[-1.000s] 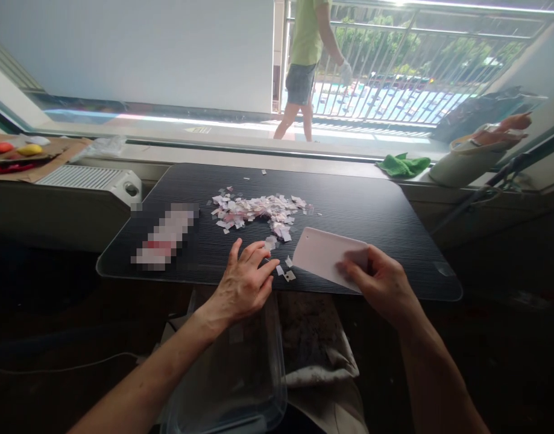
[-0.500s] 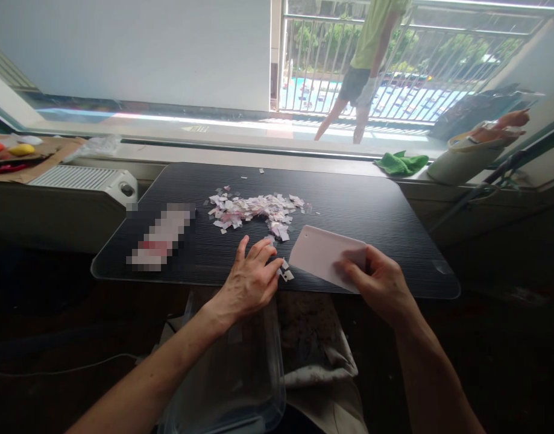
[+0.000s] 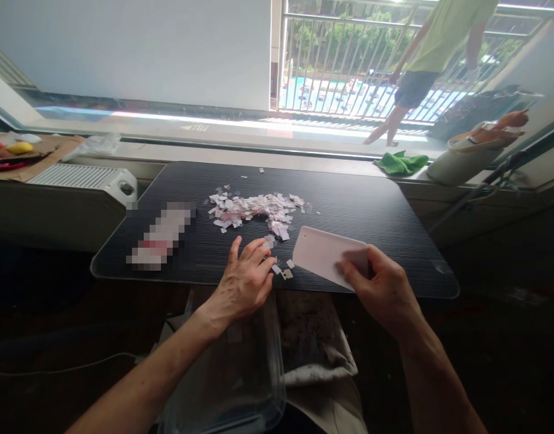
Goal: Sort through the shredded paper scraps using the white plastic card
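Note:
Gripped at its right end by my right hand [image 3: 385,283], a pale flat card [image 3: 326,253] with rounded corners and a small hole tilts over the dark table [image 3: 358,205]. My left hand [image 3: 245,274] is open at the front edge, fingers spread and pointing forward, touching or just above a few loose paper scraps. Some of those scraps [image 3: 286,273] lie between the hand and the card. Beyond both hands spreads a heap of small white and pinkish paper pieces [image 3: 254,208]. Under my left hand, below the table edge, is a clear plastic bin [image 3: 277,374].
A blurred-out item [image 3: 161,238] lies on the table's left. On the sill are a green cloth [image 3: 402,163] and a pale container [image 3: 466,158]. A white radiator [image 3: 84,178] stands at left. Outside the window, a person [image 3: 421,78] walks by a railing.
My left hand has shifted slightly left, uncovering more loose scraps. The card has moved a little to the right, still in my right hand. The person outside has moved right.

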The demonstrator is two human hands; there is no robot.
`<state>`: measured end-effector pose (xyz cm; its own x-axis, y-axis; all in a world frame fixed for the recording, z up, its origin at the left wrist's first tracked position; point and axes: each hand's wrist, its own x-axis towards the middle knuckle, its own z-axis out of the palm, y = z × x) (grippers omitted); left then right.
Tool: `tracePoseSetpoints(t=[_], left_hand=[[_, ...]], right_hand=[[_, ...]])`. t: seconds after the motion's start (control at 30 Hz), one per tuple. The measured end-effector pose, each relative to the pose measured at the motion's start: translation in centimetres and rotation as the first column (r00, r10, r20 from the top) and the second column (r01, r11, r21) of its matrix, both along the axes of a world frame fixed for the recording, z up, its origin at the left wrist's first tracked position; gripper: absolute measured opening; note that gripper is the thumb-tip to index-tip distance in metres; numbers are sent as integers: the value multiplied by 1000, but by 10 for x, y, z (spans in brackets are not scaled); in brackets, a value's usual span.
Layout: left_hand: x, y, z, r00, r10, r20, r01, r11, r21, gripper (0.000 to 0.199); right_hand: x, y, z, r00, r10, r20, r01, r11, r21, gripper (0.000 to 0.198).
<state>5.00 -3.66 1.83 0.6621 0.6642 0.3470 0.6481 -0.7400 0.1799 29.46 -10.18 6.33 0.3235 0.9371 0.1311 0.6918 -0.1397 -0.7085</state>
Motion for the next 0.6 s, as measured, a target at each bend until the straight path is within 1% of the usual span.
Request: tracePoseSetpoints(t=[0.13, 0.23, 0.3, 0.4, 0.5, 0.6], left_hand=[[-2, 1, -1, 1000, 9, 7, -9, 1000, -5, 30], [-5, -2, 1, 999, 38, 29, -38, 999, -1, 30], [-7, -6, 3, 999, 36, 41, -36, 999, 6, 30], [-9, -14, 3, 999, 11, 39, -11, 1000, -3, 29], [-5, -22, 1, 999, -11, 31, 12, 999, -34, 30], [0, -27, 1, 998, -57, 31, 59, 996, -60, 32]], right_hand=[[6, 0, -4, 999, 31, -43, -33, 999, -38, 21], [12, -1, -4, 997, 10, -71, -14, 999, -52, 21], [13, -2, -4, 992, 6, -126, -13, 999, -49, 21], [10, -1, -4, 975, 51, -218, -66, 996, -59, 21], [10, -2, -4, 976, 76, -203, -95, 992, -85, 20], [21, -3, -3, 980, 60, -189, -81, 991, -107, 20]])
